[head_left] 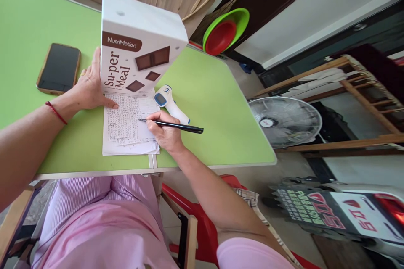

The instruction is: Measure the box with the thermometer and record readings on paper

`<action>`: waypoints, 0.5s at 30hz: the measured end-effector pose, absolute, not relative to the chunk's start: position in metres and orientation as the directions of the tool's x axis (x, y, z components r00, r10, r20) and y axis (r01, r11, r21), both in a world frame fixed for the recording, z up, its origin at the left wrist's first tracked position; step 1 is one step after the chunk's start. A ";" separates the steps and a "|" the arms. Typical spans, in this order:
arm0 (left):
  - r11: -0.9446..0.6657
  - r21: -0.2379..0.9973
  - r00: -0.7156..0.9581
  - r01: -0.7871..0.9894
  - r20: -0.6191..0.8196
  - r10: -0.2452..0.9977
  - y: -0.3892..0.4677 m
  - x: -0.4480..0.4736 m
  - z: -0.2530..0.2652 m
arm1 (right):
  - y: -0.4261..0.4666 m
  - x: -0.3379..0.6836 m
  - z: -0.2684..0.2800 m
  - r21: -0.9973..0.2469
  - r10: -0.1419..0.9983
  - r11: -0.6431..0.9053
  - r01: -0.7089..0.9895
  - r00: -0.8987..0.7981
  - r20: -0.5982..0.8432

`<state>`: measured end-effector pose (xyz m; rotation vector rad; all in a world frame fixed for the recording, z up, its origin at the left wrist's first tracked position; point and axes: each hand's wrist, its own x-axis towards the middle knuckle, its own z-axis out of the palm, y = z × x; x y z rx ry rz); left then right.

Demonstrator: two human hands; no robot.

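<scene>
A white NutriMotion "Su-per Meal" box (116,71) stands upright on the green table, at the top edge of a stack of handwritten papers (126,119). My left hand (91,84) lies against the box's left side, its thumb stretched out onto the papers. Some of its fingertips are hidden at the box's edge. Over the right part of the papers, my right hand (166,131) is closed around a black pen (176,125), with the tip at the writing. Just beyond that hand lies a white handheld thermometer (170,103) with a small blue-rimmed screen.
Left of the box rests a phone (59,68) with a dark screen. The green table (217,134) ends in a pale edge near my lap. To the right are a floor fan (284,122), a wooden rack (369,96) and a red chair (205,218). Green and red basins (221,37) sit beyond.
</scene>
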<state>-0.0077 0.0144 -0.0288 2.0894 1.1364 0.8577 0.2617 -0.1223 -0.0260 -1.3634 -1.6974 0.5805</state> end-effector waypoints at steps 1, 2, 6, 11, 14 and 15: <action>-0.441 0.751 0.422 0.491 0.238 0.875 0.014 -0.007 -0.028 | -0.122 0.262 -0.026 -0.785 0.940 0.304 0.539 -0.038 0.339; -0.433 0.749 0.418 0.503 0.228 0.880 0.013 -0.007 -0.027 | -0.122 0.262 -0.026 -0.783 0.938 0.312 0.538 -0.042 0.345; -0.434 0.744 0.413 0.509 0.231 0.881 0.013 -0.006 -0.028 | -0.122 0.262 -0.026 -0.788 0.945 0.289 0.544 -0.030 0.326; -0.470 0.754 0.417 0.458 0.285 0.863 0.017 -0.009 -0.035 | -0.122 0.262 -0.026 -0.791 0.941 0.284 0.542 0.003 0.339; -0.459 0.755 0.423 0.468 0.265 0.867 0.016 -0.009 -0.033 | -0.122 0.263 -0.027 -0.780 0.941 0.289 0.555 -0.012 0.339; -0.451 0.750 0.424 0.484 0.250 0.870 0.015 -0.009 -0.030 | -0.121 0.264 -0.027 -0.779 0.941 0.292 0.555 -0.021 0.338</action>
